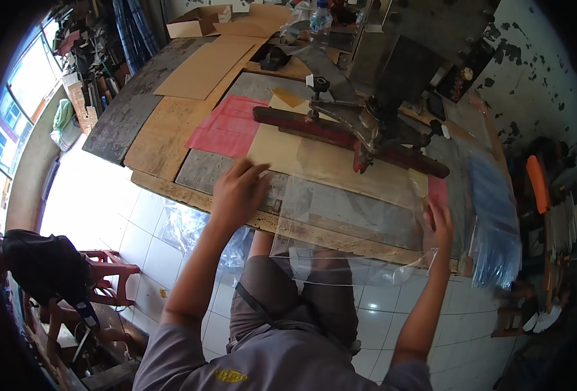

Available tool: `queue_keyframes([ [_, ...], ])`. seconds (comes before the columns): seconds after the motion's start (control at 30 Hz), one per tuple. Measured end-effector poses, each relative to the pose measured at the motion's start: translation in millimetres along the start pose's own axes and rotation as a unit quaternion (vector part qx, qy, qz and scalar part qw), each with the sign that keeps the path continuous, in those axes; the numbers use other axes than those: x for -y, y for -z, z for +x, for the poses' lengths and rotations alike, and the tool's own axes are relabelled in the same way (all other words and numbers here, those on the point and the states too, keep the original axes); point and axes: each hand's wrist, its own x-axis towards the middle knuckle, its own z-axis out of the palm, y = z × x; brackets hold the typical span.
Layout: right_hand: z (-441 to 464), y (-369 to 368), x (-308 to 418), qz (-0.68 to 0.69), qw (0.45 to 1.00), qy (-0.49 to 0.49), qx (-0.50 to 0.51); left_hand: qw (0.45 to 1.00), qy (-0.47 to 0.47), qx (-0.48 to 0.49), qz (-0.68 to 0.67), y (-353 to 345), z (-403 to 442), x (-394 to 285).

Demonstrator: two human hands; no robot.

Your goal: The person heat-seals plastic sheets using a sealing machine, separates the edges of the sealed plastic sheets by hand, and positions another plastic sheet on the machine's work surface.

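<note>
A clear plastic sheet (360,225) lies across the front of the machine's grey work plate (203,171), its lower part hanging over the table edge above my lap. My right hand (439,225) is at the sheet's right edge, fingers bent around it. To the left of the sheet, my left hand (239,189) hovers over the table's front edge with loosely bent fingers, slightly blurred, and nothing visible in it. Behind the sheet, a beige board (275,148) lies beneath the press's dark red bar (340,135). A pink sheet (226,124) sits at its left.
The press head (399,85) stands over the plate. Flat cardboard (203,68) and an open carton (200,21) are at the back left, a bottle (319,23) behind. Bluish plastic sheets (495,221) hang over the right edge. A red stool (112,277) stands on the floor at left.
</note>
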Motion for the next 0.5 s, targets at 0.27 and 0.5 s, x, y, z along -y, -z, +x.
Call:
queue_keyframes([
  [0.27, -107.0, -31.9, 6.2, -0.125, 0.964, -0.033, -0.23, 0.985, -0.019, -0.118, 0.127, -20.2, -130.2, 53.0],
  [0.5, -121.2, -84.3, -9.1, -0.134, 0.924, -0.038, -0.356, 0.948, -0.053, -0.299, 0.094, -83.9, -122.5, 82.6],
])
